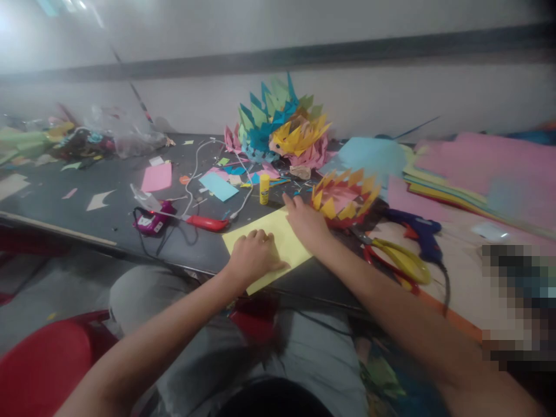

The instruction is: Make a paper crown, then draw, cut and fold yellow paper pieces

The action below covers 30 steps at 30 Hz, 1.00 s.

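Observation:
A yellow sheet of paper (284, 231) lies at a slant on the dark table near its front edge. My left hand (255, 255) rests on its left half, fingers curled under and thumb stretched to the right. Over the sheet's far right edge, my right hand (307, 225) lies with its fingers stretched forward, pressing on the paper. Just beyond the sheet stands a yellow glue stick (264, 190). Close to my right hand is an orange and red paper flower (345, 197) with pointed petals.
Yellow-handled scissors (402, 260) and a blue glue gun (417, 229) lie at right, before stacked coloured paper (469, 174). At left are a purple power adapter (158, 219) and a red-handled tool (207, 223) with cords. Larger paper flowers (278, 124) stand against the wall.

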Available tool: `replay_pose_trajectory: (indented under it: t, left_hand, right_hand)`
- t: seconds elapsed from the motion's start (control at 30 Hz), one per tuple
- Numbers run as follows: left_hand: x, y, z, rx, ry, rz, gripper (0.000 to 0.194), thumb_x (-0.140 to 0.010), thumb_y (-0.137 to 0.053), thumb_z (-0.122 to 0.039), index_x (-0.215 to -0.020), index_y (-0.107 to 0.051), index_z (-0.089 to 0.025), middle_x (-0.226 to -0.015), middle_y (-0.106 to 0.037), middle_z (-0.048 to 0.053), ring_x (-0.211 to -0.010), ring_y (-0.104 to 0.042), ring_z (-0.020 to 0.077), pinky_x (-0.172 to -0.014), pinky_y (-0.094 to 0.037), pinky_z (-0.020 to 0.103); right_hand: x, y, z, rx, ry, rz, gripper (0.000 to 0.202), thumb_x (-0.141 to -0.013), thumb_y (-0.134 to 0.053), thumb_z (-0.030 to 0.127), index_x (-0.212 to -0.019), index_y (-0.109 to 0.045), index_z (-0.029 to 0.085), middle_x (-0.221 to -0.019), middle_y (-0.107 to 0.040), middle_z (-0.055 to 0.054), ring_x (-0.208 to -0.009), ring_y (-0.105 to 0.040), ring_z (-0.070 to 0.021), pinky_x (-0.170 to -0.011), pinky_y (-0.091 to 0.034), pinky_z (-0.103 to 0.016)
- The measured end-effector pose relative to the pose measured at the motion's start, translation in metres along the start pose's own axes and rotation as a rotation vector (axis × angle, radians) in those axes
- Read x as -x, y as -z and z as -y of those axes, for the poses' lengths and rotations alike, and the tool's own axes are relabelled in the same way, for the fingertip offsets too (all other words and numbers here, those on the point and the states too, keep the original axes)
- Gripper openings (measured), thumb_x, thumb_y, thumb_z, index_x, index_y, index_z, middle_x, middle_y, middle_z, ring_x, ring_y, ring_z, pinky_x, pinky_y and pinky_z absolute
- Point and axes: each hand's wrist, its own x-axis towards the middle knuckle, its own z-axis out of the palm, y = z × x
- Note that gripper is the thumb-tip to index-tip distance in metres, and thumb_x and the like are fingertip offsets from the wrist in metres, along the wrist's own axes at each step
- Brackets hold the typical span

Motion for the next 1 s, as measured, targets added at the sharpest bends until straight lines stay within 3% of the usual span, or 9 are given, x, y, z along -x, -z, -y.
replay_pose_trajectory:
  t: [0.07,0.17,0.27,0.4,0.57,0.77,1.0]
  left_hand:
    - [0.002,0.002,-0.004,0.012,0.024,-0.011,0.071,-0.075,-0.047,-0.071,-0.115,-0.053,-0.012,-0.103,-0.059,0.015,-0.097,-0.057,0.0285,-0.076,-0.045,0.036]
    - [0.004,0.004,-0.004,0.031,0.027,-0.018,0.075,-0.074,-0.043,-0.073,-0.116,-0.053,-0.012,-0.103,-0.059,0.015,-0.098,-0.056,0.0287,-0.080,-0.043,0.038]
    - [0.005,0.004,-0.003,0.052,0.023,-0.016,0.077,-0.070,-0.050,-0.073,-0.116,-0.053,-0.012,-0.105,-0.058,0.016,-0.099,-0.055,0.0292,-0.082,-0.042,0.038]
    - [0.007,0.003,-0.005,0.071,0.032,-0.014,0.079,-0.070,-0.049,-0.073,-0.118,-0.052,-0.011,-0.107,-0.057,0.017,-0.101,-0.054,0.0306,-0.081,-0.042,0.039]
    - [0.008,0.003,-0.006,0.066,0.042,-0.008,0.080,-0.069,-0.051,-0.074,-0.120,-0.050,-0.012,-0.111,-0.056,0.017,-0.103,-0.053,0.0308,-0.081,-0.043,0.039]
    - [0.009,0.004,-0.007,0.056,0.047,0.007,0.081,-0.064,-0.059,-0.072,-0.120,-0.050,-0.014,-0.113,-0.056,0.016,-0.105,-0.052,0.0304,-0.080,-0.043,0.037]
    - [0.011,0.004,-0.007,0.061,0.055,-0.016,0.080,-0.064,-0.059,-0.072,-0.120,-0.049,-0.015,-0.114,-0.057,0.015,-0.104,-0.054,0.0296,-0.081,-0.044,0.037]
  right_hand:
    - [0.022,0.003,0.002,-0.019,0.067,-0.002,0.041,-0.092,-0.034,0.018,-0.131,-0.043,0.014,-0.107,-0.060,-0.015,-0.084,-0.063,-0.0235,-0.053,-0.036,-0.027]
    - [0.062,0.001,0.002,-0.071,0.199,0.050,0.032,-0.093,-0.035,0.027,-0.096,-0.067,0.021,-0.084,-0.067,-0.006,-0.079,-0.063,-0.0173,-0.053,-0.031,-0.025]
    - [0.095,-0.007,-0.003,-0.126,0.281,0.095,0.033,-0.092,-0.038,0.033,-0.106,-0.066,0.026,-0.078,-0.071,-0.002,-0.073,-0.064,-0.0137,-0.050,-0.027,-0.025]
    - [0.108,-0.012,-0.007,-0.219,0.360,0.134,0.036,-0.092,-0.036,0.034,-0.116,-0.062,0.029,-0.076,-0.073,-0.001,-0.064,-0.064,-0.0115,-0.048,-0.023,-0.024]
    - [0.104,-0.006,-0.016,-0.129,0.182,0.175,0.035,-0.089,-0.039,0.038,-0.110,-0.066,0.034,-0.078,-0.074,-0.002,-0.069,-0.066,-0.0140,-0.049,-0.026,-0.024]
    - [0.102,-0.003,-0.050,-0.017,-0.066,0.156,0.038,-0.087,-0.038,0.036,-0.101,-0.072,0.028,-0.080,-0.074,-0.007,-0.072,-0.067,-0.0222,-0.052,-0.030,-0.026]
    - [0.090,0.010,-0.062,0.016,-0.134,0.117,0.039,-0.086,-0.040,0.034,-0.077,-0.075,0.020,-0.073,-0.073,-0.009,-0.067,-0.066,-0.0207,-0.052,-0.030,-0.026]
